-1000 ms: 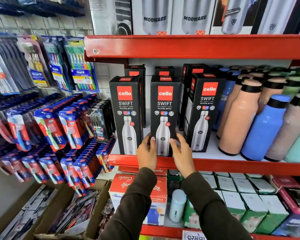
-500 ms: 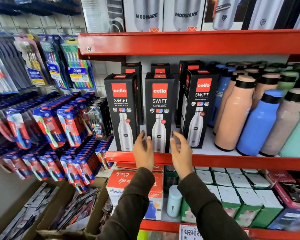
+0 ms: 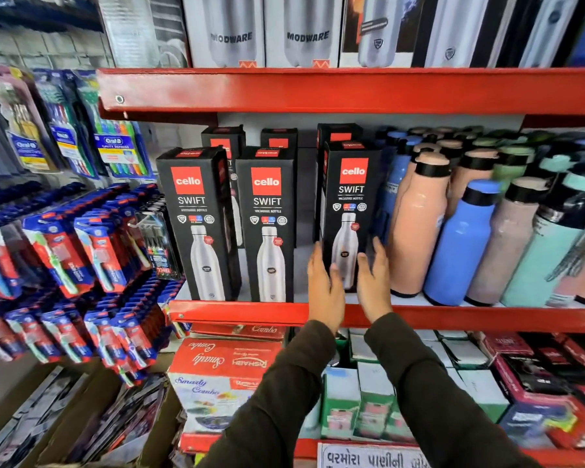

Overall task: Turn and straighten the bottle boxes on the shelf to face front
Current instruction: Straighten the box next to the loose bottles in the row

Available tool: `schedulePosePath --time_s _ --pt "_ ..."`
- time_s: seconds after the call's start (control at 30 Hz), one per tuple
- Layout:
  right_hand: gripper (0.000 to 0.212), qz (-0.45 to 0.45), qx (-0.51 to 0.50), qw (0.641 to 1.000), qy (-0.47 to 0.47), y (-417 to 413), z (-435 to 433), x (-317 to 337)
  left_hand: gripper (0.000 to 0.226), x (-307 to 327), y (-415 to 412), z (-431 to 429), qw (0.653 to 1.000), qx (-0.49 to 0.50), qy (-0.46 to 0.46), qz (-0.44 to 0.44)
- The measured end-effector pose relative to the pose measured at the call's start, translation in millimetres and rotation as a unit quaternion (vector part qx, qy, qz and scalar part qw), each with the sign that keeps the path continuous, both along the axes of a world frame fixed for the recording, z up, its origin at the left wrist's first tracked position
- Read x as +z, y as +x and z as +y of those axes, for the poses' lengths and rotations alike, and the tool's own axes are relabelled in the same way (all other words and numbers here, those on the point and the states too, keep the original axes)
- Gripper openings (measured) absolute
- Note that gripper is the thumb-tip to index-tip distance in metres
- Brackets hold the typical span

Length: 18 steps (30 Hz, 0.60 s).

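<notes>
Three black Cello Swift bottle boxes stand in the front row on the red shelf (image 3: 237, 312). The left box (image 3: 196, 224) and the middle box (image 3: 267, 228) sit at the shelf's front edge and face forward. The right box (image 3: 350, 204) stands a little farther back, its front turned slightly to the left. My left hand (image 3: 325, 292) presses the right box's lower left side and my right hand (image 3: 374, 282) its lower right side. More of the same boxes (image 3: 223, 140) stand behind, mostly hidden.
Loose peach, blue, grey and teal bottles (image 3: 460, 241) crowd the shelf just right of the held box. Modware boxes (image 3: 304, 32) fill the shelf above. Toothbrush packs (image 3: 81, 251) hang to the left. Combo cartons (image 3: 223, 363) and small boxes sit on the shelf below.
Both hands left the middle box and moved right onto the right box, now clasping its lower sides. The view has shifted closer.
</notes>
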State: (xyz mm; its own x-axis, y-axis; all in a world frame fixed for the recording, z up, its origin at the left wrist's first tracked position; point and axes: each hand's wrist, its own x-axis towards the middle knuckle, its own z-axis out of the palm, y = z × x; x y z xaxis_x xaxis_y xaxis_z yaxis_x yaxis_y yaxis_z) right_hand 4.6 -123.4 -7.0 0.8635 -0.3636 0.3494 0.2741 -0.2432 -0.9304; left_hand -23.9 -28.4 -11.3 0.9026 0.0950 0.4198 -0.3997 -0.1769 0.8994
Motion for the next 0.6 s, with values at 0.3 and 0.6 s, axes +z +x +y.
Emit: schedulePosePath --time_s 0.3,0.6 --pt "0.049 0.047 0.048 0.997 -0.039 12 -23 -9 0.045 5 37 -7 0.988 0.061 -0.035 0.139" --pt "0.043 0.010 0.068 0.997 -0.034 3 -31 -16 0.038 0 21 2 0.989 0.108 -0.021 0.101"
